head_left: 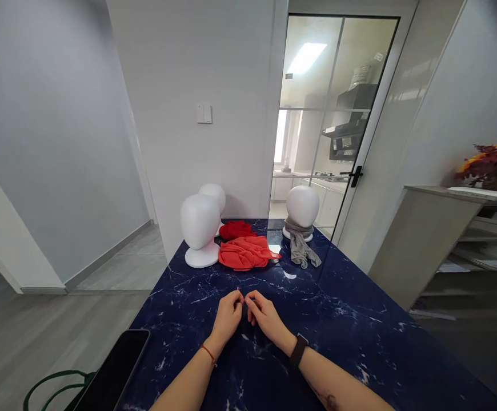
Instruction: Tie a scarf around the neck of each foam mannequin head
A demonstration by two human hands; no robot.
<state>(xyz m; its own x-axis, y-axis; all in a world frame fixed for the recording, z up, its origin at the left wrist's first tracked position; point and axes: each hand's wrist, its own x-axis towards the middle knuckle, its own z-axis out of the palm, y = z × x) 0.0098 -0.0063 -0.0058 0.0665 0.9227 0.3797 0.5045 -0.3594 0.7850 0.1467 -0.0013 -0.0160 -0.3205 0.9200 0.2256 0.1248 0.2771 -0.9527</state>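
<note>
My left hand (pixel 229 312) rests on the dark blue marbled table (pixel 347 331), its fingers loosely curled in with nothing seen in them. Close beside it, nearly fingertip to fingertip, my right hand (pixel 264 314) is curled the same way. Beyond the hands lies a crumpled coral-red scarf (pixel 246 253), with a darker red cloth (pixel 235 229) bunched up behind it. To their left stand two white mannequin heads, one in front (pixel 200 224) and a second head (pixel 214 195) partly hidden behind it. At the back right, a third white mannequin head (pixel 302 205) wears a grey scarf (pixel 302 242) around its neck.
A black phone (pixel 113 371) sits at the table's left front edge, with a green strap or cord (pixel 55 377) beside it. Behind the table are a wall and a glass-paned door (pixel 317 114). On the right stands a shelf unit (pixel 407 245) with red and orange flowers (pixel 492 165) on top.
</note>
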